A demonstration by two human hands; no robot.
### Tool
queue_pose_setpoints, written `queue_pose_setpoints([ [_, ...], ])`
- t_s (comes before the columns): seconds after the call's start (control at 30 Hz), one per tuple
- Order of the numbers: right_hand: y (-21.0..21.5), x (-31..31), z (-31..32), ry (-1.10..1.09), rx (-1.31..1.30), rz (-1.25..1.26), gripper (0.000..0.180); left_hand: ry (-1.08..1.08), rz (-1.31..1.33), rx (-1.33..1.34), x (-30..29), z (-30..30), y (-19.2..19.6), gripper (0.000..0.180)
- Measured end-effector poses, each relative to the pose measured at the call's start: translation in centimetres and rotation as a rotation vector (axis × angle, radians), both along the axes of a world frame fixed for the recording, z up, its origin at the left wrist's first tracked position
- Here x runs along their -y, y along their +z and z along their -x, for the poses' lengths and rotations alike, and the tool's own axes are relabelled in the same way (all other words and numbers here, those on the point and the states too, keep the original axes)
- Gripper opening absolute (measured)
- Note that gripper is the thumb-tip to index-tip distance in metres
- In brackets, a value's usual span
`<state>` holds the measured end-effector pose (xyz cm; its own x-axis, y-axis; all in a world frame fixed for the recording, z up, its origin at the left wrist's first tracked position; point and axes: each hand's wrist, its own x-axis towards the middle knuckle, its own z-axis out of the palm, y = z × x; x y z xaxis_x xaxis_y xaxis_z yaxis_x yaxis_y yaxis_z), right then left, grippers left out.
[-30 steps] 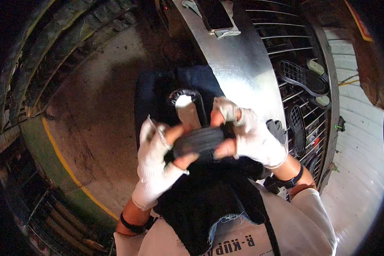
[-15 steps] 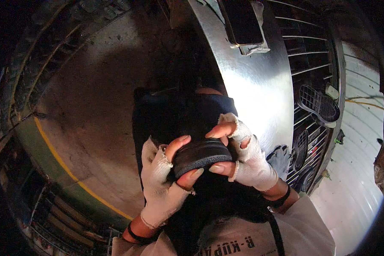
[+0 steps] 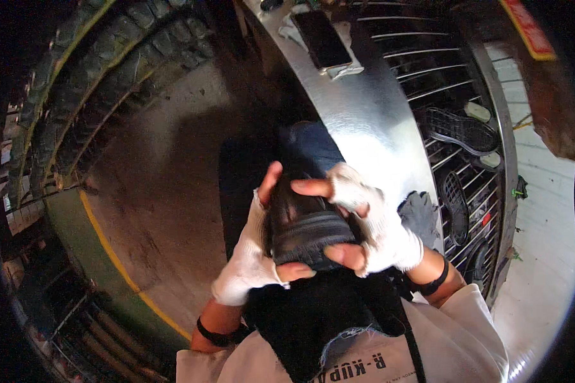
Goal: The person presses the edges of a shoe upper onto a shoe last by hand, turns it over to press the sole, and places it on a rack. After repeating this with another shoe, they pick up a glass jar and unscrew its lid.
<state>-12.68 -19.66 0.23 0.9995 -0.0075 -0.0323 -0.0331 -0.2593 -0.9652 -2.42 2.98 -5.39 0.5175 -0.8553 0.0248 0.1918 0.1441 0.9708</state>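
Both gloved hands clamp a black shoe (image 3: 310,233): left hand (image 3: 249,258) cupping its side, right hand (image 3: 370,226) fingers over top, thumb below. Versus a second ago it's drawn nearer the chest, sole facing up. Metal bench (image 3: 370,121), phone (image 3: 322,38) beyond.

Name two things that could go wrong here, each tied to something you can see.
Both the left hand and right hand pinch the dark shoe mostly by bare fingertips, so it might slip to the concrete floor. The phone lies near the metal table's edge, where a bump could dislodge it.
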Motion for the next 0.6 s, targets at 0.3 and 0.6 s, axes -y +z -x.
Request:
queue_pose_setpoints([
  [0.3,3.8,1.5,7.6,-0.292,-0.401,-0.513,0.073,-0.317,0.094,0.879,3.3,1.7,14.8,0.076],
  [0.6,-0.3,-5.9,9.1,-0.208,-0.351,-1.001,0.075,0.540,-0.104,0.496,3.3,4.3,4.0,0.077],
])
